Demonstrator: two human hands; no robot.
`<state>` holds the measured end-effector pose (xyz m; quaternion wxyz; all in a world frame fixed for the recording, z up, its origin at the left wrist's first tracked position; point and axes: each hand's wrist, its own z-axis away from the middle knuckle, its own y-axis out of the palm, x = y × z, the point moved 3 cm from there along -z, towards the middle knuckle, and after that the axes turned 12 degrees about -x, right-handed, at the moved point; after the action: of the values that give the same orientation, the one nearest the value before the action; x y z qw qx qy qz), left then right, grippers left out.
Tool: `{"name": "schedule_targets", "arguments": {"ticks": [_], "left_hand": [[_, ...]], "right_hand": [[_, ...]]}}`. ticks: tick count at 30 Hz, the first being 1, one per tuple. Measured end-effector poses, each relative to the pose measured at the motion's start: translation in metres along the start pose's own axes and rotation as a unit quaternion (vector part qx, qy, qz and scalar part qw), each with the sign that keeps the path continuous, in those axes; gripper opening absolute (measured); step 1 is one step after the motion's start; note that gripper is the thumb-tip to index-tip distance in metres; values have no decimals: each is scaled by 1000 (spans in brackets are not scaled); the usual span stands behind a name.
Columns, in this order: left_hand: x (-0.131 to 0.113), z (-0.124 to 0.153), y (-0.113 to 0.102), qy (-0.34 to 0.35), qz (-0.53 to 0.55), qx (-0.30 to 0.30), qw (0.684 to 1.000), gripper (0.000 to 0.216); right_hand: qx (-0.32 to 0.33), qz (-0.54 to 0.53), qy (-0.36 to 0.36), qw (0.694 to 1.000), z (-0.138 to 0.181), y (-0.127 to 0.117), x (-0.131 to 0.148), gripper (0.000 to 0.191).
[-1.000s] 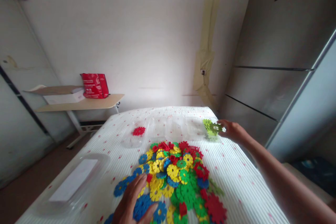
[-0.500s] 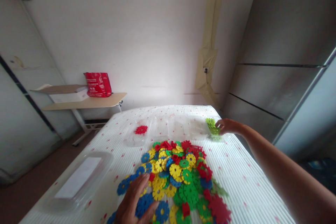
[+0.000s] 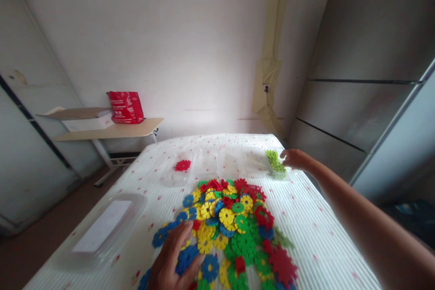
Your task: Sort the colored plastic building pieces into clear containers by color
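A heap of plastic snowflake discs [image 3: 227, 216] in yellow, blue, green and red lies in front of me. My left hand [image 3: 176, 258] rests at the heap's near left side, over blue discs, thumb and fingers apart. My right hand [image 3: 295, 158] reaches out to the far right, beside light green interlocking pieces [image 3: 274, 161] in the end compartment of a clear divided tray [image 3: 234, 163]. Its fingers are bent with a gap between them, and nothing shows in them. In the tray's left compartment sit red pieces [image 3: 182, 165].
A clear plastic lid [image 3: 136, 210] with a white paper [image 3: 103, 226] on it lies at the left of the table. Behind stands a small side table [image 3: 142, 128] with a red bag [image 3: 125, 108] and a white box [image 3: 89, 122]. A grey cabinet [image 3: 340, 108] rises at right.
My right hand has drawn slightly right and away from the light green pieces, which now lie uncovered in the compartment. My left hand stays over the heap.
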<state>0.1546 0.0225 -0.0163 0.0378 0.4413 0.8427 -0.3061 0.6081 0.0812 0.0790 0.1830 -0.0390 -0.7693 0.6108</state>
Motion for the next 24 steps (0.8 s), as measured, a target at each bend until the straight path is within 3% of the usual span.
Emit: {"name": "schedule_targets", "arguments": {"ticks": [3,5,8,13,20,24], "left_hand": [[-1,-1,-1,-21,3,-2,1000,47],[-3,-2,-2,-33,8,-7,999,43],[-6,-5,-4,-41,13,-20,999,36],[-1,-6,-9,-64,8,-45,997,31],[27,-8,-21,-201,-28,-83,976,32],[50,-4,-17,-249,-42,-59,966,36]], "right_hand": [[-57,5,-20,998,22,-15,13,26],[-56,-14,-50,997,49,-21,28,22],[29,-88,-147,985,100,-15,53,16],[96,-75,-124,985,164,22,58,18],[71,-101,-94,988,186,56,66,33],[61,-101,-82,990,181,66,70,55]]}}
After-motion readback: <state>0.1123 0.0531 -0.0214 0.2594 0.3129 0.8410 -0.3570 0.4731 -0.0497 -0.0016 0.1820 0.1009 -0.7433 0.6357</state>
